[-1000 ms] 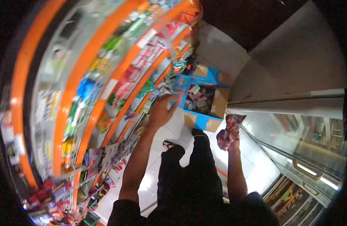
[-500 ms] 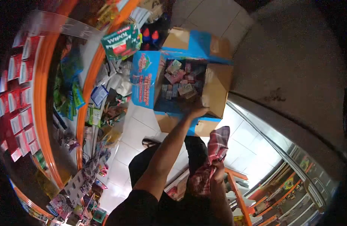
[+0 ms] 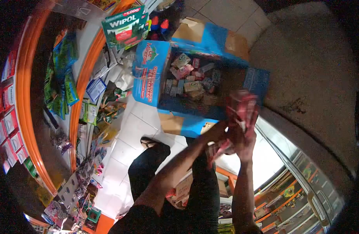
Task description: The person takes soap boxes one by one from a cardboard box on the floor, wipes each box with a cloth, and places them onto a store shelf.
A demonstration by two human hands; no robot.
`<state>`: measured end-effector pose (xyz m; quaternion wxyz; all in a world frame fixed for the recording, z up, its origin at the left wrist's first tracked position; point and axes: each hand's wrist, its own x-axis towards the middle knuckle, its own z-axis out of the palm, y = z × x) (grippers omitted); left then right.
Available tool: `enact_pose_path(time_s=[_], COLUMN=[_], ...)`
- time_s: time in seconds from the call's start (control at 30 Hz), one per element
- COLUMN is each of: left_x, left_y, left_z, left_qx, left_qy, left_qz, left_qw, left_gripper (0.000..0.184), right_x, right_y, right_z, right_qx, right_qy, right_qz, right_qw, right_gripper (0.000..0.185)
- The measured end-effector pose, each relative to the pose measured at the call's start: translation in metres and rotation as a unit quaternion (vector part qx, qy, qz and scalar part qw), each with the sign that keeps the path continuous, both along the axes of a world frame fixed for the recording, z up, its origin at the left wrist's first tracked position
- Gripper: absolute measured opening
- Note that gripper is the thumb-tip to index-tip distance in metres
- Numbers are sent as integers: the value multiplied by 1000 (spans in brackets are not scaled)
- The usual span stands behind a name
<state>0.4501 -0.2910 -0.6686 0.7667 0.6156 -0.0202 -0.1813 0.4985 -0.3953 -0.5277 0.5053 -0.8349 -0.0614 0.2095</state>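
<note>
A red checked cloth [image 3: 242,104], blurred by motion, is bunched up in front of the carton's right side. My right hand [image 3: 245,145] is closed around its lower part. Against the same cloth, from the left, is my left hand [image 3: 223,132], closed on it; its fingers are dark and smeared. Part of the cloth hangs below both hands. Just beyond them stands an open blue carton [image 3: 150,78] marked Le Minerale, its flaps spread. Several small boxes and packs [image 3: 194,86] lie loosely inside, one of them labelled Giv.
Shelves with orange edges [image 3: 27,101] run along the left, holding boxes and packets. A green Wipol pouch [image 3: 127,29] stands by the carton. Right of the carton is a brown surface [image 3: 304,58], and a glass-fronted cabinet [image 3: 300,195] sits lower right. My sandalled foot [image 3: 148,142] rests on white tiles.
My left hand has left the carton's near right flap and come to the cloth. My right hand has raised the cloth up and right. The carton's right flap now lies folded outward.
</note>
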Motion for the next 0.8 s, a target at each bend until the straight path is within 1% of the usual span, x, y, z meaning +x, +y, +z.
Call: enact_pose_path(time_s=[0.03, 0.07, 0.13, 0.23, 0.27, 0.3, 0.37, 0.4, 0.43, 0.5, 0.53, 0.6, 0.67, 0.73, 0.8], left_x=[6, 11, 22, 38, 44, 50, 62, 67, 73, 80, 83, 88, 89, 88, 86], left_y=[11, 20, 34, 40, 39, 36, 27, 22, 18, 10, 7, 3, 6, 12, 20], left_z=[-5, -19, -48, -98, -112, -125, -150, -161, -168, -180, -184, -188, -186, -182, -182], left_qx=[10, 41, 125, 226, 253, 272, 296, 307, 311, 317, 319, 318, 318, 306, 295], left_qy=[17, 34, 59, 90, 99, 104, 112, 116, 116, 121, 121, 125, 127, 127, 126], left_qz=[7, 15, 47, 81, 88, 91, 96, 100, 100, 97, 96, 93, 94, 99, 108], left_qw=[1000, 998, 989, 966, 958, 952, 944, 939, 938, 936, 935, 935, 935, 938, 941], left_gripper=[52, 52, 53, 54, 54, 54, 55, 55, 55, 56, 56, 57, 57, 58, 59], right_x=[9, 14, 24, 12, 19, 20, 18, 18, 17, 14, 17, 10, 7, 4, 12], right_y=[6, 6, 3, -13, -15, -16, -14, -22, -30, -41, -34, -44, -43, -41, -23], right_z=[-11, -13, -15, -37, -29, -31, -39, -41, -45, -56, -49, -67, -70, -68, -54], right_qx=[26, 27, -2, -4, -115, -114, -15, -56, -54, -82, -97, -95, -89, -75, -66], right_qy=[-5, -6, -15, -26, -48, -52, -45, -46, -45, -58, -53, -66, -82, -79, -92], right_qz=[-20, -20, -15, -33, 47, 46, -23, 4, 4, 20, 28, 10, -9, -35, -29], right_qw=[999, 999, 1000, 999, 991, 991, 999, 997, 998, 995, 993, 993, 993, 993, 993], right_gripper=[25, 25, 30, 32, 36, 36, 41, 48, 48, 56, 62, 64, 66, 42, 41])
